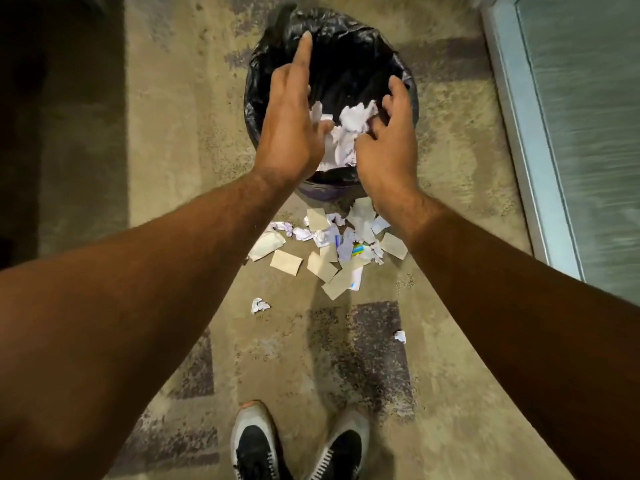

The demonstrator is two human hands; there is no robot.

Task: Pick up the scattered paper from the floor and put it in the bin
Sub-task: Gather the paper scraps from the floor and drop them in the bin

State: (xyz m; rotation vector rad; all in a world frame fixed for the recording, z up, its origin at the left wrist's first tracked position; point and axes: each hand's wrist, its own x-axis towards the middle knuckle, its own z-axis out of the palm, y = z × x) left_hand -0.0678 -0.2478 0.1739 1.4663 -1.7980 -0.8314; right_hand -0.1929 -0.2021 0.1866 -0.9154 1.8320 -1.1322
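A round bin [346, 194] lined with a black bag [349, 53] stands on the carpet ahead of me. Both hands hover over its mouth. My left hand [289, 123] has straight fingers, one pointing far into the bag. My right hand [388, 133] has spread, loosely bent fingers. Crumpled white paper [349, 128] lies between the two hands, over the bin's opening; whether the fingers still touch it is unclear. A pile of torn paper scraps [332, 247] lies on the floor just in front of the bin. Two small crumpled bits, one [259, 304] and another [400, 336], lie nearer me.
My two shoes [298, 445] stand at the bottom of the view on the patterned beige carpet [173, 133]. A pale door or panel frame [519, 140] runs along the right side. A dark area [52, 116] fills the left edge.
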